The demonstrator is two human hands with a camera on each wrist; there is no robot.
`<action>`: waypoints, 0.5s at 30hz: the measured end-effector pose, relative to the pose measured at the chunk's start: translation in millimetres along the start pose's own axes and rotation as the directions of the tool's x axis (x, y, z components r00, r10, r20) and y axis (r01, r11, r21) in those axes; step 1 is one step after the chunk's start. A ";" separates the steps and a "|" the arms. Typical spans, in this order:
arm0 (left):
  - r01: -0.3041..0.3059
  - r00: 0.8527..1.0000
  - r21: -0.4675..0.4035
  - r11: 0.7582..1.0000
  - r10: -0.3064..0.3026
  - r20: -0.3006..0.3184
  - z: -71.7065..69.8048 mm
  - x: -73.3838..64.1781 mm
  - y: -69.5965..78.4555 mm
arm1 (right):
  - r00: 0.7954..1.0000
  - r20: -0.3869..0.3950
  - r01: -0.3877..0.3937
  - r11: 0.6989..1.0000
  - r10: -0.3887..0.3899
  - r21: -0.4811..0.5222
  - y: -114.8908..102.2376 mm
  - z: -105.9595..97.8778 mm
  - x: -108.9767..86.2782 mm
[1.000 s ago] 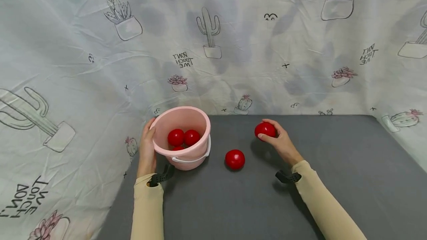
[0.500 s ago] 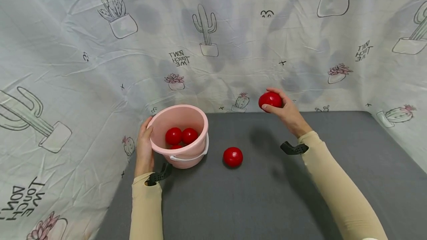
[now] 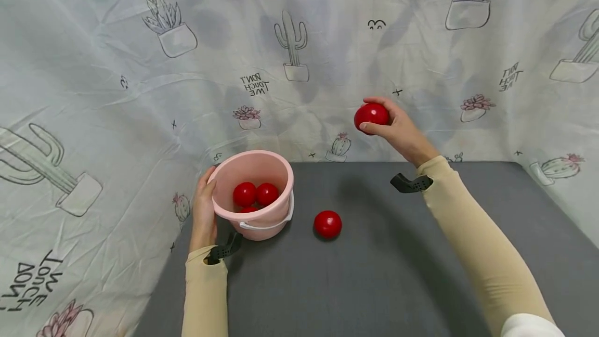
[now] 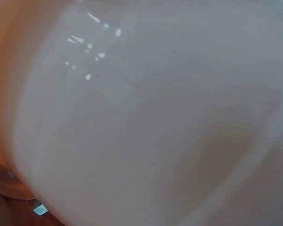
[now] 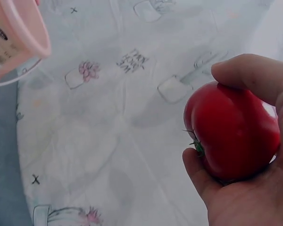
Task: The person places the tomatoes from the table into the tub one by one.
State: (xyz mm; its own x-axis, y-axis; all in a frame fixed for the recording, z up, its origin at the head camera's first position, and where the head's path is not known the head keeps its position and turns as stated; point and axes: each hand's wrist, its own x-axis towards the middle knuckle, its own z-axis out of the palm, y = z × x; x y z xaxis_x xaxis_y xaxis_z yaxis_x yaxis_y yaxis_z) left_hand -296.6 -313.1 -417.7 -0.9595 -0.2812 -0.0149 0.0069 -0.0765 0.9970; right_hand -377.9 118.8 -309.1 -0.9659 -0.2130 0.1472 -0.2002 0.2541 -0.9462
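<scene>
In the head view a pink bucket (image 3: pixel 262 168) with a white handle (image 3: pixel 267 227) leans slightly on the grey table. My left hand (image 3: pixel 203 217) grips its left side, thumb at the rim. Inside lie red tomatoes (image 3: pixel 245 194), one partly hidden by the front rim. High up on the right, my right hand (image 3: pixel 404 134) holds another red tomato (image 3: pixel 372 117) between thumb and fingers. Its green stem end (image 5: pixel 198 147) shows in the right wrist view. One tomato (image 3: pixel 327 224) lies on the table between the hands. The pale bucket wall (image 4: pixel 146 113) fills the left wrist view, blurred.
A grey table (image 3: pixel 355 285) stretches under both arms. Behind it and along the sides hangs a pale cloth (image 3: pixel 327 40) printed with cacti and potted plants. Each wrist carries a black band, such as the right one (image 3: pixel 412 183).
My right hand has lifted the tomato well above the table, up in front of the cloth, and lately moved slightly left. The left hand, bucket and table tomato stay in place.
</scene>
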 end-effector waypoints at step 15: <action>0.019 1.000 0.011 1.000 -0.019 0.002 -2.1 -1.2 -0.5 | 0.990 0.096 0.076 0.967 -0.101 0.242 -36.9 23.3 32.2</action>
State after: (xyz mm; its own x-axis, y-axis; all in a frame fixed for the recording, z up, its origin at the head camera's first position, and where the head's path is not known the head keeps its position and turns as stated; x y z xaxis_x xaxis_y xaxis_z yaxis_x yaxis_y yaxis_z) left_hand -294.8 -314.7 -418.3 -0.9602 -0.2774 -0.0334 -0.0141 -0.0712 0.9974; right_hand -397.8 80.6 -276.1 -0.9205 -0.3268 0.2141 -0.2270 0.0014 -0.9739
